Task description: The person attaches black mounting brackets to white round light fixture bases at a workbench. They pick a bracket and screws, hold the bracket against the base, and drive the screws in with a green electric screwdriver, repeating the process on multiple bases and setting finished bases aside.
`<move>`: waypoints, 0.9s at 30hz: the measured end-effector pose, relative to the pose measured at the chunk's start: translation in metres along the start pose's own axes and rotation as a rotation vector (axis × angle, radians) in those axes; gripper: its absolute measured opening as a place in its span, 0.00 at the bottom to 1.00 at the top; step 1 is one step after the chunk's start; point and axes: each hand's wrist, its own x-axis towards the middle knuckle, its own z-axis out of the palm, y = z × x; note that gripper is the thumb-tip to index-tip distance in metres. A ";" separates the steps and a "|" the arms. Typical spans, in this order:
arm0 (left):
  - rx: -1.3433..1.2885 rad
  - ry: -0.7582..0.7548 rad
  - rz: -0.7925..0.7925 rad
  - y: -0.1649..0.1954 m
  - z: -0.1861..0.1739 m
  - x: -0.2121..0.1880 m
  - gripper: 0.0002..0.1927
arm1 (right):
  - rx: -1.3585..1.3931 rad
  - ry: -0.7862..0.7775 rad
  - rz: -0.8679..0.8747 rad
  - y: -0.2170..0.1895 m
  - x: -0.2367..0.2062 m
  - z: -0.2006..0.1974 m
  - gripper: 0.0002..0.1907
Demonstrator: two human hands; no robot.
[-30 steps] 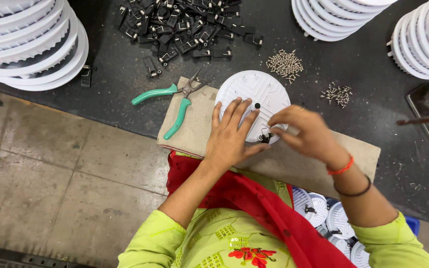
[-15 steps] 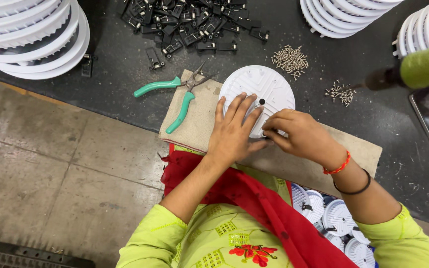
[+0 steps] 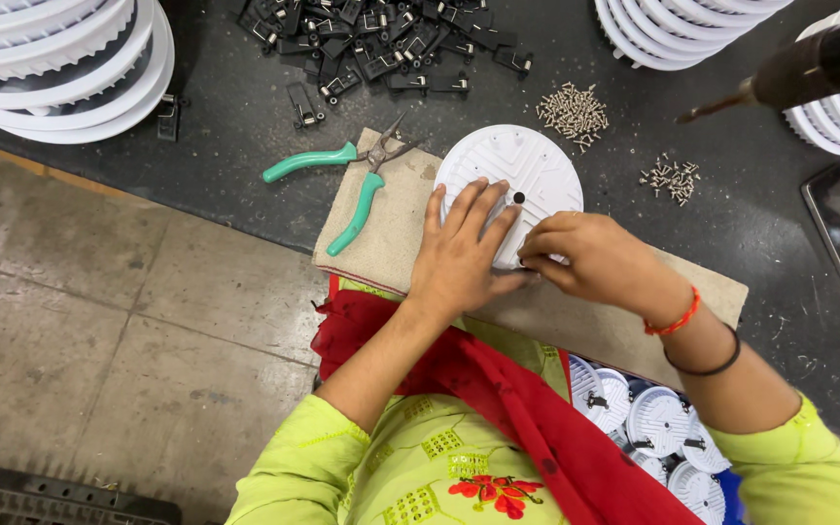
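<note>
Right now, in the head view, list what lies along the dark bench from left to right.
Stack of white discs → green-handled pliers → left hand on the white round plate → right hand → small screw pile → dark tool tip at the right edge.

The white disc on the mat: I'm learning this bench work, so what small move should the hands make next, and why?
Probably keep the left hand flat on the white disc and let the right hand finish seating whatever it pinches at the disc's near edge; the piece itself is hidden. A powered driver hangs at upper right and screws lie close by, so fastening looks likely afterwards.
</note>
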 end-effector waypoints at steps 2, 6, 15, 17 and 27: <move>-0.008 0.012 0.001 0.001 0.000 0.000 0.44 | 0.049 -0.109 0.024 0.007 0.007 -0.006 0.08; -0.022 0.021 -0.003 0.001 -0.002 0.001 0.44 | 0.088 -0.252 0.083 0.018 0.019 -0.009 0.06; -0.003 0.023 0.012 -0.001 0.000 0.001 0.43 | -0.005 -0.159 0.087 0.010 0.010 -0.003 0.06; 0.006 0.035 0.022 -0.001 0.001 0.002 0.42 | 0.007 -0.065 0.020 0.009 0.001 -0.001 0.07; 0.000 0.034 0.011 0.000 0.001 0.001 0.43 | 0.004 0.054 0.115 -0.009 -0.001 0.002 0.08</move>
